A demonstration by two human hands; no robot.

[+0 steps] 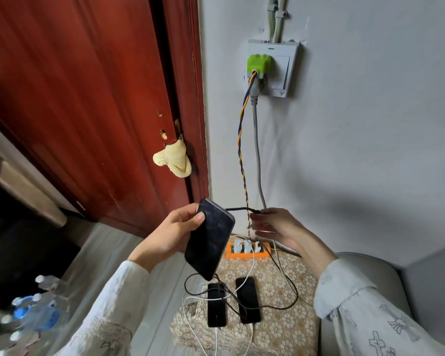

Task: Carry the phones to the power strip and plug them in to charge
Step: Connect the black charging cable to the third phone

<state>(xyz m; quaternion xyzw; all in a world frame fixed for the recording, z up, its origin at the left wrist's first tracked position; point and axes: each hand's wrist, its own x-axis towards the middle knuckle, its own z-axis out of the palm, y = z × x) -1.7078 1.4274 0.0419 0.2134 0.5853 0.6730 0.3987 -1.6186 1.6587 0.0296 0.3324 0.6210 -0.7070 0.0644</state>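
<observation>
My left hand [176, 231] grips a phone [210, 238] above the power strip [248, 250]; my right hand [278, 227] pinches the black cable [239, 209]. Two phones [231, 303] lie just below the strip.

Orange power strip [248, 253], black phones [209, 237], green plug [258, 62], red-brown door [88, 98]

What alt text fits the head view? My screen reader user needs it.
A left hand holds a dark phone up while the right hand pinches a black cable beside it. Below, two phones lie on a patterned cushion near an orange power strip.
</observation>
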